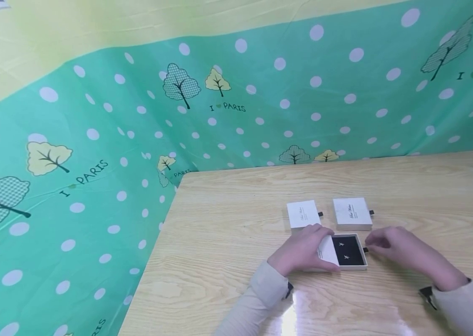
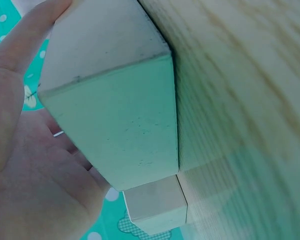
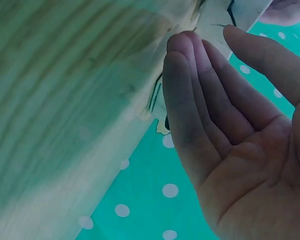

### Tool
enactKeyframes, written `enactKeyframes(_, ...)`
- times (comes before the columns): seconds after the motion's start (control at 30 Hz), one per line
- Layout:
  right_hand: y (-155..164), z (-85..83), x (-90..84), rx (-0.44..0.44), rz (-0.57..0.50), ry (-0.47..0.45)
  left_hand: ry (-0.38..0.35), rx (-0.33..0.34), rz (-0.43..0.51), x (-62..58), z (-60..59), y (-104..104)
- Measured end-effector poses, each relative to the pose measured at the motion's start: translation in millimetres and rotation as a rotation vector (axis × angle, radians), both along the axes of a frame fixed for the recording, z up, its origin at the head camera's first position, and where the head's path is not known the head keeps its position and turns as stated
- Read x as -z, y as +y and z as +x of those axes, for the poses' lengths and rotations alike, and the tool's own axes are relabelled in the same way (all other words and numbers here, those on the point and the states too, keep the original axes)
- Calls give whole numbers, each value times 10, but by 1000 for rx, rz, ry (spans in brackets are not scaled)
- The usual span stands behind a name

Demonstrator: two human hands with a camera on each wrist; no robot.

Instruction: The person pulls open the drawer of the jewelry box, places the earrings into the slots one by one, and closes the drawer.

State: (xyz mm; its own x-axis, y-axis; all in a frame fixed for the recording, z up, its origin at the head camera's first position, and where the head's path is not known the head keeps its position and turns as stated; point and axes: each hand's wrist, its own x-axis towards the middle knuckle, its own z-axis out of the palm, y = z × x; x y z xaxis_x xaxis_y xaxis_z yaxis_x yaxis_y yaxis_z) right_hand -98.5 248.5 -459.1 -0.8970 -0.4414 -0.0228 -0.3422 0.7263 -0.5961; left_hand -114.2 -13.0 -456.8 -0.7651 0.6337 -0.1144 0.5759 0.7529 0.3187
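A white slide-out jewelry box (image 1: pixel 349 252) lies on the table with its drawer partly pulled out to the right. Two small silver earrings (image 1: pixel 344 250) sit on the drawer's black lining. My left hand (image 1: pixel 307 252) grips the sleeve of this box, thumb on the near side and fingers over the far side. In the left wrist view the box's blank end (image 2: pixel 115 120) faces the palm. Beside the black pull tab (image 1: pixel 365 249) is my right hand (image 1: pixel 400 249), its fingers gently bent. The right wrist view shows nothing between that thumb and the fingers (image 3: pixel 210 100).
Behind the held box stand two more closed white boxes, one on the left (image 1: pixel 302 213) and one on the right (image 1: pixel 351 212), each with a black tab. The wooden table (image 1: pixel 219 233) meets a green dotted cloth (image 1: pixel 236 116) at its back and left.
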Motion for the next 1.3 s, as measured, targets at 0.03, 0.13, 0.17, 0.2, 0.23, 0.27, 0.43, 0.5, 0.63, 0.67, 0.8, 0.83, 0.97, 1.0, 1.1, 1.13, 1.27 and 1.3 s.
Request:
enactKeyframes(0.03, 2, -3, 10, -8, -8, -2, -2, 0, 1, 1, -1, -1)
enactKeyframes(0.13, 6, -16, 40, -31, -34, -15, -3, 2, 3, 3, -3, -3)
enactKeyframes(0.17, 4, -20, 51, -38, -40, -15, -2, 2, 2, 4, -3, -3)
enactKeyframes(0.2, 2, -23, 57, -44, -47, -16, 0, 3, 1, 5, -3, -4)
enactKeyframes(0.23, -2, -27, 62, -50, -50, -21, 1, 3, 0, 5, -3, -4)
enactKeyframes(0.27, -5, -32, 68, -54, -52, -26, 1, 4, 1, 6, -3, -5)
enactKeyframes(0.43, -8, -55, 83, -92, -52, -50, 2, 8, 5, 6, -1, -7)
enactKeyframes(0.5, -9, -62, 88, -112, -54, -58, 5, 10, 6, 7, -3, -8)
enactKeyframes(0.63, -18, -70, 99, -136, -70, -79, 8, 11, 6, 7, -8, -9)
enactKeyframes(0.67, -21, -72, 101, -143, -79, -87, 7, 11, 6, 6, -9, -8)
enactKeyframes(0.8, -22, -83, 108, -182, -147, -134, 5, 9, 8, 3, -14, -9)
enactKeyframes(0.83, -20, -85, 107, -192, -165, -146, 4, 8, 10, 3, -14, -9)
enactKeyframes(0.97, -1, -79, 87, -205, -191, -188, 2, 5, 13, 8, -16, -9)
enactKeyframes(1.0, 4, -76, 82, -205, -193, -193, 2, 4, 13, 10, -16, -8)
enactKeyframes(1.1, 11, -69, 65, -210, -200, -207, 3, 1, 12, 18, -15, -6)
enactKeyframes(1.13, 12, -65, 60, -212, -203, -205, 3, 1, 10, 20, -14, -4)
enactKeyframes(1.27, 19, -58, 41, -200, -185, -206, -4, -3, 13, 26, -10, 0)
enactKeyframes(1.3, 23, -56, 39, -196, -179, -203, -6, -4, 14, 26, -9, 1)
